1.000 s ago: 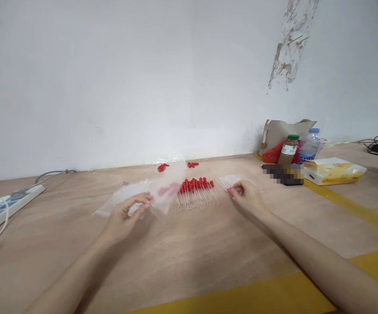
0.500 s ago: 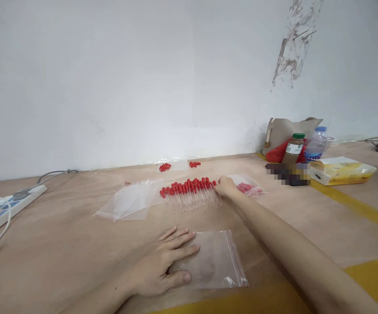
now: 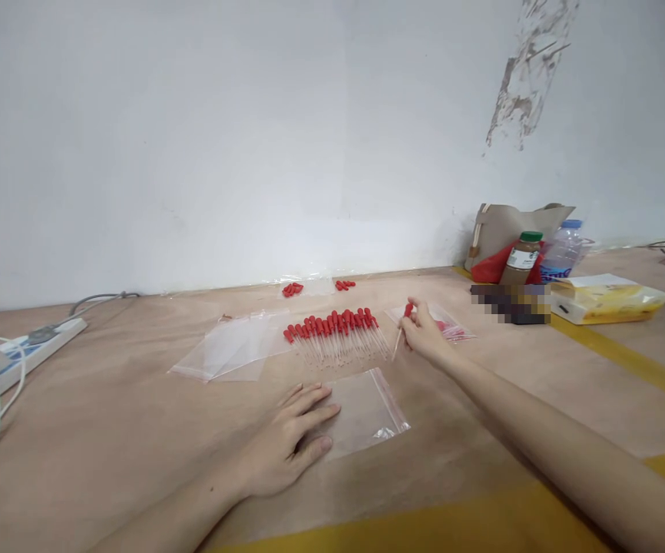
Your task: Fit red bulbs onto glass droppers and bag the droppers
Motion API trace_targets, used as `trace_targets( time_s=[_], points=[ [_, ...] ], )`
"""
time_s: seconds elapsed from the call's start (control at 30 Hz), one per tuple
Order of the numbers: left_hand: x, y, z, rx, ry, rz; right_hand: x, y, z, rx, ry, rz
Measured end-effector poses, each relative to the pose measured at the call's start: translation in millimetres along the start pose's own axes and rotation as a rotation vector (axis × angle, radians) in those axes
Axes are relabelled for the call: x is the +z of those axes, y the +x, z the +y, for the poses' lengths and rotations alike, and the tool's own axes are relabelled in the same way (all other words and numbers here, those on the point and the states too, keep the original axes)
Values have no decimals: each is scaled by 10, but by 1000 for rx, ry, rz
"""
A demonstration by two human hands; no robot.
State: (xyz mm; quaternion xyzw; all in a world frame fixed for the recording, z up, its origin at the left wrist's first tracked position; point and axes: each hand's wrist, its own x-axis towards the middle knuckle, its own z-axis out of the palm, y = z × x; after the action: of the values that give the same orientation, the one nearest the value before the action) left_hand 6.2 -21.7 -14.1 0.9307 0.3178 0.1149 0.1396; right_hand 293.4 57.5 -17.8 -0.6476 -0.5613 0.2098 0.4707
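Note:
My right hand (image 3: 423, 332) pinches a dropper (image 3: 408, 310) by its red rubber bulb, its thin clear tube slanting down toward the surface. Just left of it lies a row of several red-bulbed droppers (image 3: 335, 324), tubes pointing toward me. Flat on a clear zip bag (image 3: 361, 407) rests my left hand (image 3: 295, 434), fingers spread over the bag's left side. Behind my right hand is another zip bag (image 3: 453, 329) with red pieces inside, partly hidden by the hand. More flat clear bags (image 3: 229, 346) overlap on the left of the row.
Two small groups of red bulbs (image 3: 292, 289) lie near the wall. At the right stand a green-capped jar (image 3: 521, 257), a blue-capped bottle (image 3: 561, 250), a grey bag (image 3: 497, 223) and a yellow tissue pack (image 3: 609, 301). A power strip (image 3: 59, 342) with cables lies left.
My right hand has lifted a dropper off the right end of the row and moved right. My left hand and the bag under it have shifted slightly away from me, the bag turning.

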Motion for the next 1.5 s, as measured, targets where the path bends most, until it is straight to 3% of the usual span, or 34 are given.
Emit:
trace_targets(
  time_s=[0.13, 0.47, 0.57, 0.67, 0.77, 0.83, 1.03, 1.23, 1.37, 1.5],
  points=[
    [-13, 21, -31, 1, 47, -35, 36, -352, 214, 21, 398, 5],
    [-12, 18, -31, -1, 42, -27, 85, -561, 103, 156, 634, 10],
    [-3, 36, -54, 12, 24, -5, 53, -614, 56, 258, 701, -79],
    [-9, 65, -73, 26, -1, 17, -76, -623, 52, 345, 709, -322],
    [-25, 86, -73, 40, -17, 26, -249, -572, 82, 290, 570, -622],
    [-36, 91, -66, 49, -22, 26, -332, -533, 96, 207, 462, -715],
    [-32, 87, -65, 40, -12, 13, -286, -554, 54, 82, 371, -659],
    [-13, 89, -80, 53, -9, 29, -76, -685, 31, 10, 567, -652],
    [-14, 92, -74, 49, -2, 21, -3, -741, 4, 34, 632, -772],
    [-6, 95, -69, 68, -21, 32, 65, -747, 8, 56, 582, -733]
  ],
)
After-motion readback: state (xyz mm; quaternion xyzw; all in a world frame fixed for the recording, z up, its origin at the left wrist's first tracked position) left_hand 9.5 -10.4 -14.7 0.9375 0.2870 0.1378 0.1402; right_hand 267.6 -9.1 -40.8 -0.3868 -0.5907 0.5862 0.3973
